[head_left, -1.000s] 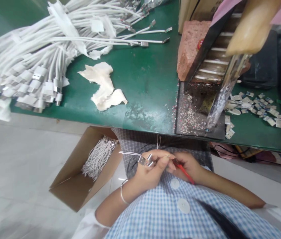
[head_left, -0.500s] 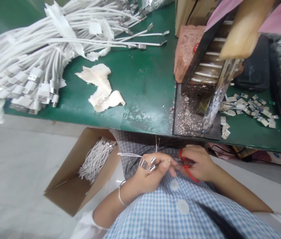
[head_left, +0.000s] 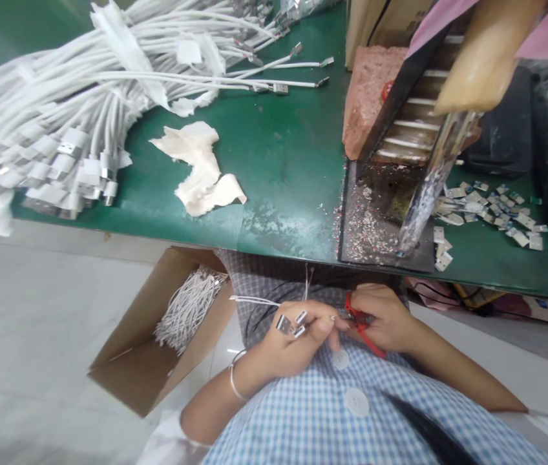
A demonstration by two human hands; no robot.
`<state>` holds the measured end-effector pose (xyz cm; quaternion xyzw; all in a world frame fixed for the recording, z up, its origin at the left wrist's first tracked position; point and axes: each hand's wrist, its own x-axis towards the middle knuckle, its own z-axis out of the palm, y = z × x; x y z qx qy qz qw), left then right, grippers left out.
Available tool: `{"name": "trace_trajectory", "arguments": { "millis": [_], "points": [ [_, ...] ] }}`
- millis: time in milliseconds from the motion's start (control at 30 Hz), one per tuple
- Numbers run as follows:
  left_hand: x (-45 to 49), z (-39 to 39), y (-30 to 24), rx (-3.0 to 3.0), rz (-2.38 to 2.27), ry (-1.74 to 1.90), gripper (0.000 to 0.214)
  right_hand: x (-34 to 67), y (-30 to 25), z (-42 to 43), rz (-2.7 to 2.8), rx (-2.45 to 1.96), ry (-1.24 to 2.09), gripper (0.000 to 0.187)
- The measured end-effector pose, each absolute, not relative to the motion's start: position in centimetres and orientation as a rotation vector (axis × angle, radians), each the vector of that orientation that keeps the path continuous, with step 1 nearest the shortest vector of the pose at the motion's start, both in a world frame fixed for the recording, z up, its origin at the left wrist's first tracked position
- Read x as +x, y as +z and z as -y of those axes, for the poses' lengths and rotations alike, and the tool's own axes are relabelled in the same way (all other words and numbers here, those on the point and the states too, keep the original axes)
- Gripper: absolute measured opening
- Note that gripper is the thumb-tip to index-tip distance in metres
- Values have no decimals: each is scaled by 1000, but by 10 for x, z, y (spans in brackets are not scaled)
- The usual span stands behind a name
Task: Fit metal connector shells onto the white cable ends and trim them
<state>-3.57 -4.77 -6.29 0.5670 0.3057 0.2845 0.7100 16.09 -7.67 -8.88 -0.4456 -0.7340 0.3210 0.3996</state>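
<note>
In the head view my left hand [head_left: 298, 345] is closed around a few white USB cables. Their metal USB plugs [head_left: 284, 324] stick out above the fingers, and thin white cable ends [head_left: 254, 300] trail to the left. Its thumb and forefinger pinch a small cable end near the other hand. My right hand [head_left: 384, 316] is wrapped round red-handled wire cutters [head_left: 368, 339]. The cutters' dark jaws point left at the pinched end; whether they touch it is too small to tell. Both hands are over the lap, below the table edge.
On the green table [head_left: 293, 168] lie a big bundle of white USB cables [head_left: 109, 84], torn tape [head_left: 201, 168] and loose metal plugs [head_left: 497, 213]. A brick [head_left: 368, 97] props a soldering iron [head_left: 436, 174] over a dark plate [head_left: 371, 219]. A cardboard box [head_left: 128, 368] holds short cables [head_left: 189, 310].
The cutters in my right hand have tilted slightly, their jaws now showing close to my left fingertips. My left hand keeps its hold on the cables. The view has shifted slightly.
</note>
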Motion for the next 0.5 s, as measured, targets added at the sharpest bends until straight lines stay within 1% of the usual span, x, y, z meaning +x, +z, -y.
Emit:
{"name": "trace_trajectory", "arguments": {
  "millis": [133, 300, 500],
  "points": [
    [-36, 46, -61, 1277, -674, 626, 40, 162, -91, 78, 1883, -1125, 802, 46],
    [-36, 44, -60, 1313, -675, 617, 41, 166, -93, 78, 1935, -1122, 734, 37],
    [-35, 44, -61, 1328, -658, 620, 41, 166, -92, 78, 1941, -1114, 727, 36]
  ]
}}
